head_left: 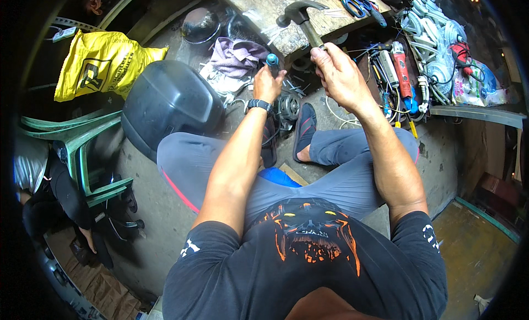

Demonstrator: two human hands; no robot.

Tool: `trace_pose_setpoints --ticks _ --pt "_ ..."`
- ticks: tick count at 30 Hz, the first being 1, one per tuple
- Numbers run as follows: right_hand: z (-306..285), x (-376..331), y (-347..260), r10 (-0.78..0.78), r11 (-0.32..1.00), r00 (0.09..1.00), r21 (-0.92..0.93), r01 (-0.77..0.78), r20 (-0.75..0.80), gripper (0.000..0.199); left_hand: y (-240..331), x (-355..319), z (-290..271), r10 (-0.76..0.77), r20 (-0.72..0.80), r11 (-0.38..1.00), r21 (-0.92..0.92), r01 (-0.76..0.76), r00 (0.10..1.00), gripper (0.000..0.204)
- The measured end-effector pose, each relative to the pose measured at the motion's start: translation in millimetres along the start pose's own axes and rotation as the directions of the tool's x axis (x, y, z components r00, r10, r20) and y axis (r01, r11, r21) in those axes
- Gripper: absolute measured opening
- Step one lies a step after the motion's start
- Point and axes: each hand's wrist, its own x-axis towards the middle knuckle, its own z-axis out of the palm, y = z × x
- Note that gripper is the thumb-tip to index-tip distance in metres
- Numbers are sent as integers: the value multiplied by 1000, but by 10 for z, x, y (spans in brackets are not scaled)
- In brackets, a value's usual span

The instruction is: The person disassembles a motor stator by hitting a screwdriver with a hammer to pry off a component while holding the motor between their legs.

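Observation:
My right hand (343, 77) is closed around the handle of a claw hammer (300, 15), held up with its head over the wooden bench. In my left hand (268, 84) is a blue-handled tool (272, 59), gripped with its rounded top end showing above the fingers. The rest of that tool is hidden, so its kind does not show. Just beyond my feet, below the left hand, a round dark metal motor part (287, 105) sits on the floor between my sandals (306, 124). Whether the tool touches it cannot be made out.
A wooden bench (264, 22) with blue-handled scissors (351, 6) stands ahead. To the right lie a red angle grinder (402, 72), cables and bagged white parts (435, 36). At left are a black case (173, 102), yellow sack (104, 61), purple cloth (237, 57), green chair (82, 149) and a seated person (55, 188).

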Motion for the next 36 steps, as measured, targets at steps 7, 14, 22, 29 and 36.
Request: trace_pose_setpoints --ticks 7,14,22,29,36 --pt "130 198 440 27 957 980 -290 32 198 45 165 22 31 -33 36 999 -7 33 999 35" --pt "-203 401 -413 -320 946 930 -118 302 -181 40 5 66 72 8 26 998 55 -9 1000 37" --pt "28 349 84 -65 954 972 -271 127 226 50 -93 112 68 39 -37 999 -8 -40 999 40" --pt "4 236 -436 -252 968 929 -77 240 -271 33 30 6 -8 -25 1 999 -22 25 1000 36" --pt "117 445 59 -218 916 968 -317 248 126 46 -26 -67 60 -11 -12 999 -43 11 1000 42"
